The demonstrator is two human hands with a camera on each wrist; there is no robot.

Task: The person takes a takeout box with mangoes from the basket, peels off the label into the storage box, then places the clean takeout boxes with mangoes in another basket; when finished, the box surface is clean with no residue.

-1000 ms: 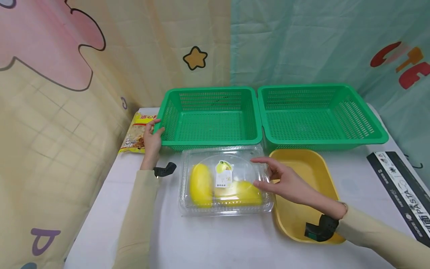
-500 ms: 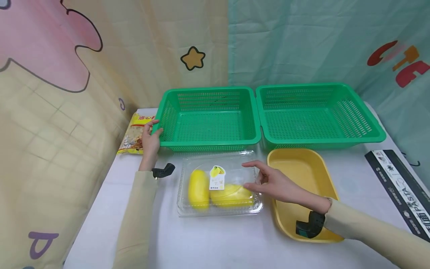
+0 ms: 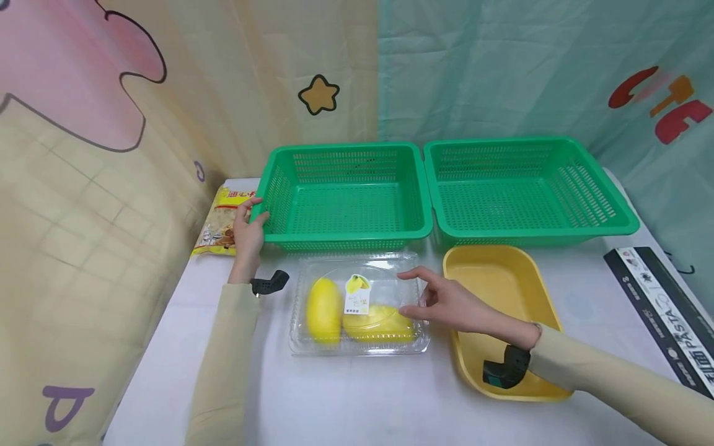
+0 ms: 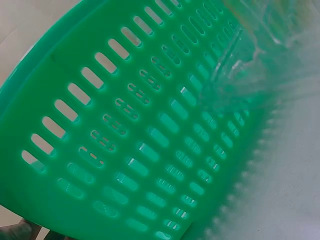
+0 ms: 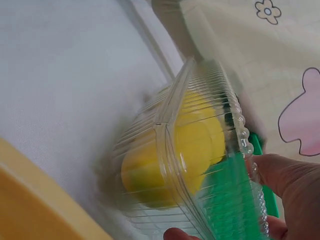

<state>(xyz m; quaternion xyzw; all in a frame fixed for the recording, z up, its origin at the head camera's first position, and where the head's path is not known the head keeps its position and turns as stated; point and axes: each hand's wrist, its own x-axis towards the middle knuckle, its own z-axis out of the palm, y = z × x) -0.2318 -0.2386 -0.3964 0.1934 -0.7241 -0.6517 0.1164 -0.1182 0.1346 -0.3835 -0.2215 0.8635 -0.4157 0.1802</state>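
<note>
A clear plastic fruit box (image 3: 329, 269) with a lid lies on the white table. Two yellow mangoes (image 3: 325, 310) show through it, and a fruit-printed label (image 3: 357, 296) is on the lid. My right hand (image 3: 446, 303) holds the box at its right side, thumb and forefinger over the lid. In the right wrist view, another fingertip (image 5: 179, 234) shows low by the box's side. At the far left, my left hand (image 3: 248, 235) grips the left rim of a green basket (image 3: 346, 210); the left wrist view shows mostly that basket's slotted wall.
A second green basket (image 3: 524, 204) stands right of the first. Below it lies a yellow tray (image 3: 491, 272), partly under the right forearm. A yellow food packet (image 3: 214, 226) lies behind the left hand. A long black pasta box (image 3: 664, 310) is at the right edge.
The plastic box has come slightly left and away from the baskets, appearing lower on the table, with the right hand moving along with it. The left hand keeps its grip on the basket rim.
</note>
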